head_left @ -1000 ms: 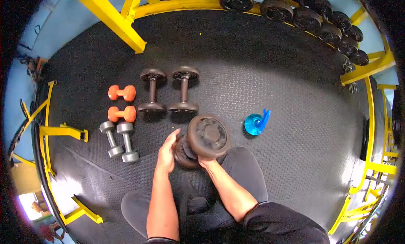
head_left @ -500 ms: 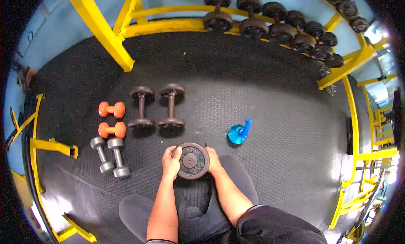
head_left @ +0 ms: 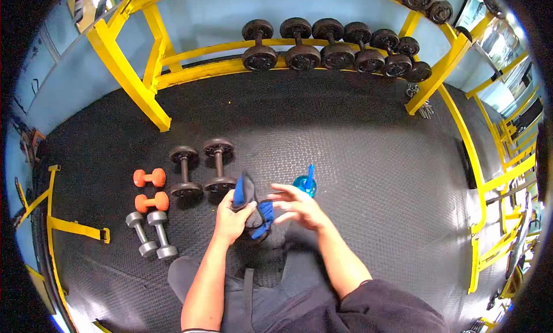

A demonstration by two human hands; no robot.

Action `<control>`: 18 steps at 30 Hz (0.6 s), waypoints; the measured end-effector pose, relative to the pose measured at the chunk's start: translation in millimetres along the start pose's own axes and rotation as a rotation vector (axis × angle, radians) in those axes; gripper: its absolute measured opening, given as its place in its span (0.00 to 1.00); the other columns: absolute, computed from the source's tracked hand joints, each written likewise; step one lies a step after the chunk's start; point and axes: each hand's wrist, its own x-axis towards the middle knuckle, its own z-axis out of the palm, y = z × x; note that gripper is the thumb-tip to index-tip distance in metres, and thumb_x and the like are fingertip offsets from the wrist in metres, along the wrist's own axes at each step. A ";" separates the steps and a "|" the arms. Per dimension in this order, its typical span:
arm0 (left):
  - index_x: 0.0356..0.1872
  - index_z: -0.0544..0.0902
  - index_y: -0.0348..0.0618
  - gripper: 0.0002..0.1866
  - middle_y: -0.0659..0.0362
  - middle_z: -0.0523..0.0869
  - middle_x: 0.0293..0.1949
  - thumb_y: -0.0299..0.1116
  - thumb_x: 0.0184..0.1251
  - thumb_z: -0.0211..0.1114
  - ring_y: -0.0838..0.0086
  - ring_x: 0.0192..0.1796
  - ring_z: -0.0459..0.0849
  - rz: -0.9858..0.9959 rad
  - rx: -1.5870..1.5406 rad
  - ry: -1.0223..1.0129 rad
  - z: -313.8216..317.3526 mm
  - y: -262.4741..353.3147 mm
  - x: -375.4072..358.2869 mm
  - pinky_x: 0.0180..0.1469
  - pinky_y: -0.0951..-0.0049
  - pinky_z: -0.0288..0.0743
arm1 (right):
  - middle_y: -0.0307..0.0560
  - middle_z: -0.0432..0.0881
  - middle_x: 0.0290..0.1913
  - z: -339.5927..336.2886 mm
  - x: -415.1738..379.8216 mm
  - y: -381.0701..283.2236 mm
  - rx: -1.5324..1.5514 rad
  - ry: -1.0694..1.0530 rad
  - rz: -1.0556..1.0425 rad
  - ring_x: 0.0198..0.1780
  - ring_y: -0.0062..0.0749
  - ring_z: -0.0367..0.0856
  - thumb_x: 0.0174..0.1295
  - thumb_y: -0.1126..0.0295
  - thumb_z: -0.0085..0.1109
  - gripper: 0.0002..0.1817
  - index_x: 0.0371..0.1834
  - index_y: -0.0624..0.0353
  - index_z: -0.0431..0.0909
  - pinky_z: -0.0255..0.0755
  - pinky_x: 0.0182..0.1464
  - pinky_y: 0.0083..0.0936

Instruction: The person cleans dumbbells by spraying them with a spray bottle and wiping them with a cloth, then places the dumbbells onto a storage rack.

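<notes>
My left hand (head_left: pixel 231 222) is closed on a blue and grey cloth (head_left: pixel 246 190), bunched with one end standing up and the other hanging down to the right. Its exact kind I cannot make out. To the right of the cloth is my right hand (head_left: pixel 300 207), fingers apart and holding nothing, the fingertips close to the cloth's blue edge. A dark shape shows partly beneath the cloth, mostly covered. Just beyond my right hand stands a blue spray bottle (head_left: pixel 306 184), partly hidden by it.
Two dark dumbbells (head_left: pixel 219 165) stand ahead to the left. Two orange dumbbells (head_left: pixel 151 202) and two grey dumbbells (head_left: pixel 162 235) lie farther left on the black rubber floor (head_left: pixel 380 218). A yellow rack (head_left: pixel 129 74) with several dumbbells runs along the back.
The round dark weight is no longer between my hands. My left hand now grips the blue and grey cloth, and my right hand has opened. The view has tilted up toward the rack.
</notes>
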 end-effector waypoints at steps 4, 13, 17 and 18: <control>0.37 0.80 0.40 0.11 0.63 0.84 0.33 0.28 0.54 0.71 0.79 0.38 0.80 -0.124 0.187 0.018 -17.3 -35.9 7.6 0.46 0.73 0.74 | 0.53 0.78 0.53 -108.6 0.9 59.5 -0.780 0.612 0.194 0.54 0.34 0.77 0.46 0.71 0.72 0.27 0.52 0.62 0.74 0.76 0.50 0.29; 0.43 0.79 0.43 0.21 0.45 0.82 0.43 0.36 0.46 0.70 0.51 0.50 0.80 -0.232 0.866 -0.005 -14.3 -12.7 21.0 0.52 0.59 0.73 | 0.62 0.66 0.66 -163.4 54.3 86.9 -1.280 0.697 -0.133 0.66 0.54 0.65 0.26 0.57 0.83 0.67 0.73 0.60 0.50 0.60 0.68 0.41; 0.45 0.78 0.41 0.23 0.45 0.82 0.44 0.38 0.46 0.71 0.52 0.51 0.80 -0.371 0.758 0.064 -25.5 -16.6 26.4 0.54 0.59 0.73 | 0.59 0.73 0.61 -178.9 101.7 104.0 -1.130 0.553 -0.383 0.60 0.51 0.74 0.35 0.59 0.80 0.55 0.70 0.59 0.58 0.64 0.63 0.42; 0.46 0.78 0.41 0.24 0.45 0.82 0.44 0.38 0.46 0.71 0.53 0.51 0.80 -0.363 0.743 0.071 -30.8 -21.8 27.1 0.55 0.60 0.72 | 0.57 0.76 0.57 -164.5 100.9 88.4 -1.134 0.482 -0.303 0.53 0.49 0.79 0.40 0.63 0.73 0.45 0.66 0.60 0.64 0.69 0.57 0.41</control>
